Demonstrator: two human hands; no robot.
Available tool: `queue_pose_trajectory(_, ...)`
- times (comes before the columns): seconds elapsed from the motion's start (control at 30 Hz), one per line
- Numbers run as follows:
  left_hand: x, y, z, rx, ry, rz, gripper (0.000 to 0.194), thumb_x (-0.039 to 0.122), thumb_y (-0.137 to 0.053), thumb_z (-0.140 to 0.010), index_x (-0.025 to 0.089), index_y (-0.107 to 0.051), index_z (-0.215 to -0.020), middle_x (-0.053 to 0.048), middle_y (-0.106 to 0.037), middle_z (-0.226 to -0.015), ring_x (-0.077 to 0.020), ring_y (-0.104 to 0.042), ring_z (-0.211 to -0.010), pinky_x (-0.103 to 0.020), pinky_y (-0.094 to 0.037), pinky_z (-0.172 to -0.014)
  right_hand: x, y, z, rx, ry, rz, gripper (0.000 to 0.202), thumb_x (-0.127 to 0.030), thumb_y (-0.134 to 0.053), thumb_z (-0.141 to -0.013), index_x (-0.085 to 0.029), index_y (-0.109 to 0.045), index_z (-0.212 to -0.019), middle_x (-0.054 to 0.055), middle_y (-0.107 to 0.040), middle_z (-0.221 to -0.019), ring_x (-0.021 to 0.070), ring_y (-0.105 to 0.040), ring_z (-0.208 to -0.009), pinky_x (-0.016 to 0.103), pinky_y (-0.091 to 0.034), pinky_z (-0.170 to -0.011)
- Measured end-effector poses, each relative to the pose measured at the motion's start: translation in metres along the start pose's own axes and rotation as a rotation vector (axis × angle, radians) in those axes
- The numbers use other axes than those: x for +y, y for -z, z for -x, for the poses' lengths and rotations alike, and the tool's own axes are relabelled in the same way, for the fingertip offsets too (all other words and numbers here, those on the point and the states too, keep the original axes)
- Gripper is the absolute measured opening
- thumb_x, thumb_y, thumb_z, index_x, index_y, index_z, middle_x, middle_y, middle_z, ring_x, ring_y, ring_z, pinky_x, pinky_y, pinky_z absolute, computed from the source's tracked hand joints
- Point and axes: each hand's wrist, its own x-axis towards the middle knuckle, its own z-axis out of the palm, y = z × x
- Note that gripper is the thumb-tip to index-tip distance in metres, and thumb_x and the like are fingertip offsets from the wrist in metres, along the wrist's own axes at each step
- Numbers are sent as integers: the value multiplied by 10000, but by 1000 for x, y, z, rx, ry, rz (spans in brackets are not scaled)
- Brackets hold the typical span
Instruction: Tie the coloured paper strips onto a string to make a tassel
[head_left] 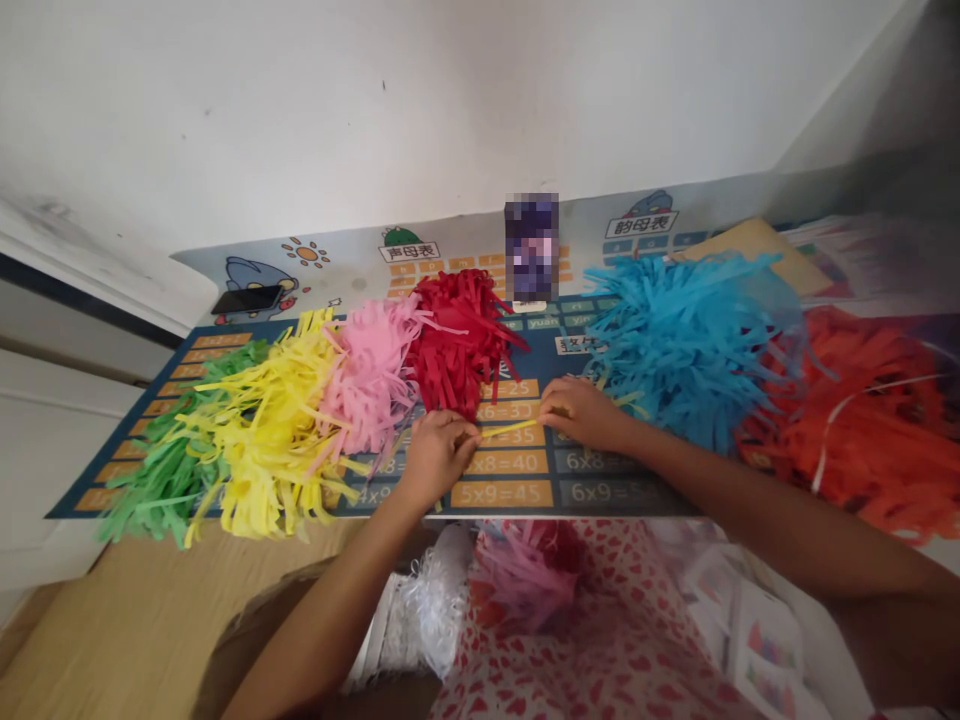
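Observation:
A thin yellow strip (511, 429) is stretched level between my two hands, just above the printed table mat (501, 493). My left hand (441, 452) pinches its left end, and my right hand (581, 412) pinches the other end. Right behind my left hand lies a red fringed bundle (461, 345). Left of it are a pink fringed bundle (373, 375), a yellow one (277, 440) and a green one (169, 450). Beyond my right hand sits a blue fringed bundle (675, 340). Under my right forearm's far side spreads an orange-red bundle (862, 430).
A dark phone (253, 299) lies at the back left. A blurred-out upright device (532, 247) stands against the wall. Papers and a tan envelope (757, 250) rest at the back right. On my lap is a pink and red bundle (529, 570); white strips (442, 600) hang beside it.

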Motion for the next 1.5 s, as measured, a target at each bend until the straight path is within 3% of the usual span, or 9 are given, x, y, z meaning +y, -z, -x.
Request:
queue_pose_trajectory(0.5,11,-4,-6,37,28,-157,178,341,-609,-875,221,-696,-776,-40,-677,-820,-245,-600,-866,-391,-363,-788,-11,5,-9,-67,-107,81,83,-233,-640,-808,-212,-705,-762,31,-672,-929,191,-559,-883,296,-299,-769)
queue_pose_trajectory(0.67,20,-2,-5,25,65,-252,129,327,-608,-867,221,-674,-837,-63,-682,-870,-270,-585,-898,-421,-366,-810,-19,8,-13,-99,-209,114,51,-228,-643,-783,-220,-694,-780,23,-672,-912,189,-559,-875,297,-293,-749)
queue_pose_trajectory(0.77,29,1,-5,52,-82,-369,142,251,-596,-879,249,-667,-1002,-75,-686,-991,-285,-557,-1004,-486,-328,-943,-27,11,-12,-95,-178,164,70,-225,-637,-797,-228,-699,-829,26,-686,-928,199,-559,-891,313,-277,-749)
queue_pose_trajectory(0.9,35,3,-3,0,-385,-448,161,206,-550,-933,287,-670,-1002,-34,-702,-949,-253,-541,-1026,-515,-231,-1065,-35,8,-5,-65,99,308,186,-204,-527,-913,-216,-708,-953,65,-702,-1029,217,-549,-962,363,-250,-788)
queue_pose_trajectory(1.07,33,-1,-2,22,-463,-432,181,183,-510,-958,241,-680,-976,-14,-719,-906,-199,-580,-926,-489,-267,-1049,-40,0,-5,-85,284,459,251,-208,-461,-969,-162,-692,-884,89,-695,-945,205,-537,-902,399,-237,-814)
queue_pose_trajectory(1.17,35,-11,-2,98,-456,-471,179,186,-529,-939,196,-701,-891,-42,-708,-817,-200,-610,-837,-489,-293,-1017,-44,-2,-15,-113,373,532,280,-150,-439,-967,-142,-682,-828,94,-681,-875,202,-521,-865,406,-242,-829)
queue_pose_trajectory(1.33,40,-22,-4,237,-417,-516,145,194,-572,-914,192,-716,-926,-53,-710,-764,-212,-636,-720,-488,-335,-944,-58,3,-24,-116,250,517,243,-185,-485,-942,-134,-695,-831,92,-698,-846,202,-553,-851,394,-265,-809)
queue_pose_trajectory(1.4,42,-16,-2,262,-438,-509,127,166,-585,-897,189,-707,-923,-49,-724,-784,-209,-648,-722,-477,-341,-951,-69,9,-15,-84,174,459,252,-208,-495,-933,-133,-706,-818,102,-711,-855,205,-574,-856,383,-280,-800)
queue_pose_trajectory(1.5,51,8,12,319,-544,-412,124,157,-573,-909,187,-684,-954,-42,-753,-873,-196,-677,-811,-458,-322,-1017,-90,21,9,12,73,253,277,-232,-508,-925,-149,-720,-768,93,-729,-864,185,-595,-831,342,-312,-766)
